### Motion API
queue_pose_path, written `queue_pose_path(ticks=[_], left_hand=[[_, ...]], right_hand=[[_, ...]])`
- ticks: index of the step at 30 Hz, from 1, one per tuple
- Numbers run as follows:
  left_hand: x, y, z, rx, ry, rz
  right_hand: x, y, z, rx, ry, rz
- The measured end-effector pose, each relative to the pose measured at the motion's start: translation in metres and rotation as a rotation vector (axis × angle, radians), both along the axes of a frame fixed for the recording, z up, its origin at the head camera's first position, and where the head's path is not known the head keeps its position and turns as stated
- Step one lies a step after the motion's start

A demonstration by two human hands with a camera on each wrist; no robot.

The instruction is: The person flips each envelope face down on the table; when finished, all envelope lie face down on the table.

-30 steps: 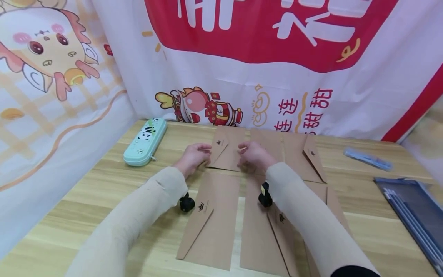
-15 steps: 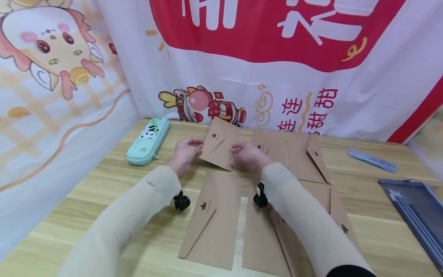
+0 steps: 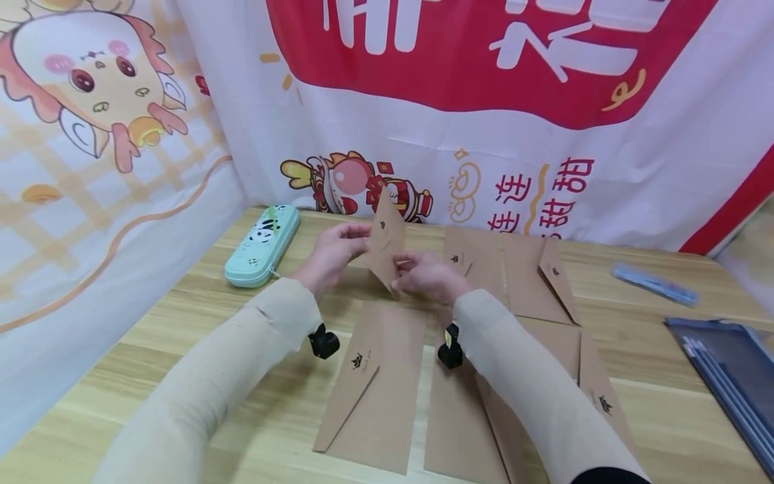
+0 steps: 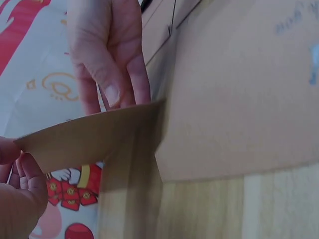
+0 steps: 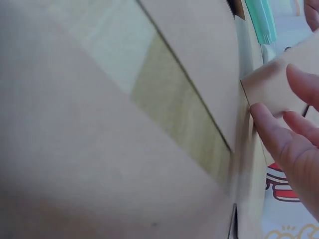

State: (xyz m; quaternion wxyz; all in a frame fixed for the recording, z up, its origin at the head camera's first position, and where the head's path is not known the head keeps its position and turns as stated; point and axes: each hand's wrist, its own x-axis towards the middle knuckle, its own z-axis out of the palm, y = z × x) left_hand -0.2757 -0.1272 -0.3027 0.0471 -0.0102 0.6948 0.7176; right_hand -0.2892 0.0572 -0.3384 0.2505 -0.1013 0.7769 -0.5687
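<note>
A brown kraft envelope (image 3: 383, 232) with a small crown print is raised off the table and tilted on edge between my hands. My left hand (image 3: 336, 254) pinches its left edge between thumb and fingers, plainly seen in the left wrist view. At the opposite edge is my right hand (image 3: 428, 274), its fingers fairly straight and touching the envelope. In the right wrist view the right thumb (image 5: 301, 85) stands apart from the fingers. Just below my hands lies another kraft envelope (image 3: 387, 376), flap to the left.
Several more envelopes lie in rows, such as one at the back right (image 3: 535, 282) and one under my right forearm (image 3: 462, 417). A mint panda pencil case (image 3: 263, 245) sits back left. To the right are a pale blue packet (image 3: 655, 284) and a dark mesh pouch (image 3: 725, 376).
The back-left envelope has gone from lying flat to lifted and turned nearly upright. My hands have come closer together around it. The other envelopes stay put.
</note>
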Motion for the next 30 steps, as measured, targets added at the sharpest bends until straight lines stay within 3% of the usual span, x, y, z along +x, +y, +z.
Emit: queue_pose_path(ticks=[4, 7, 13, 20, 24, 30], left_hand=[[0.001, 0.015, 0.006, -0.040, 0.046, -0.060], [0.002, 0.023, 0.010, -0.051, 0.063, -0.076], [0.002, 0.033, 0.013, -0.068, 0.042, -0.073], [0.001, 0.037, 0.012, -0.086, 0.040, -0.065], [0.001, 0.038, 0.012, -0.102, 0.042, -0.069], [0.002, 0.041, 0.008, -0.076, 0.059, -0.071]], right_hand=[[0.003, 0.003, 0.001, -0.111, -0.103, -0.030], [0.008, 0.004, 0.006, -0.131, -0.149, -0.083], [0.025, 0.000, 0.014, -0.101, -0.144, -0.193], [0.043, -0.012, 0.021, -0.113, 0.054, -0.290], [0.045, -0.018, 0.022, -0.133, 0.175, -0.361], [0.046, -0.021, 0.020, -0.154, 0.276, -0.432]])
